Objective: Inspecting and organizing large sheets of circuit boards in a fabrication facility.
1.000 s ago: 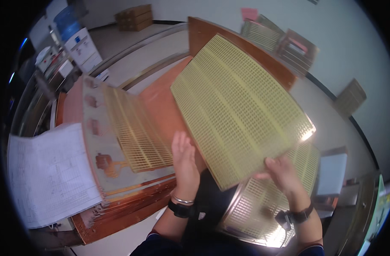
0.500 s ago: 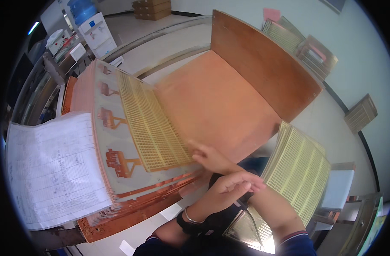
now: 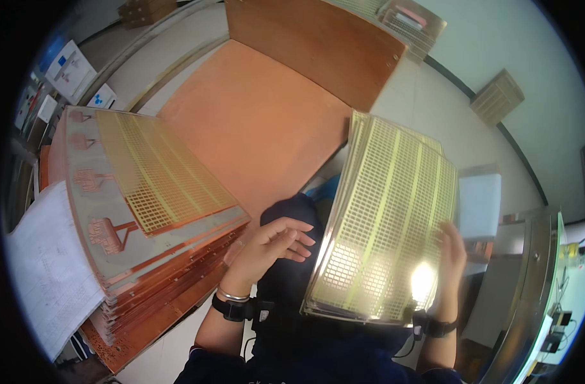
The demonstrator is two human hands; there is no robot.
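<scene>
My left hand point(image 3: 276, 246) hovers between two stacks, holding nothing, its fingers apart and slightly bent. My right hand point(image 3: 452, 253) is at the right edge of a stack of yellow-green perforated grid panels point(image 3: 385, 211); its fingers look stretched and somewhat blurred, and I cannot tell whether they touch the edge. These panels stand tilted in front of me, catching a bright glare near the lower right. To the left lies a stack of copper-coloured sheets point(image 3: 177, 275). On top of it are a grey sheet with copper patterns point(image 3: 106, 192) and a yellow grid panel point(image 3: 167, 173).
A white printed paper point(image 3: 46, 269) hangs over the left stack's side. Beyond sits an orange-brown board point(image 3: 260, 121) with an upright brown panel point(image 3: 311, 48) behind it. At right are a light-blue padded seat point(image 3: 481, 198) and a glass-edged table point(image 3: 539, 281).
The view has swung right. My right hand has moved from the left stack to the right edge of the grid panels; my left hand has uncrossed from the right forearm.
</scene>
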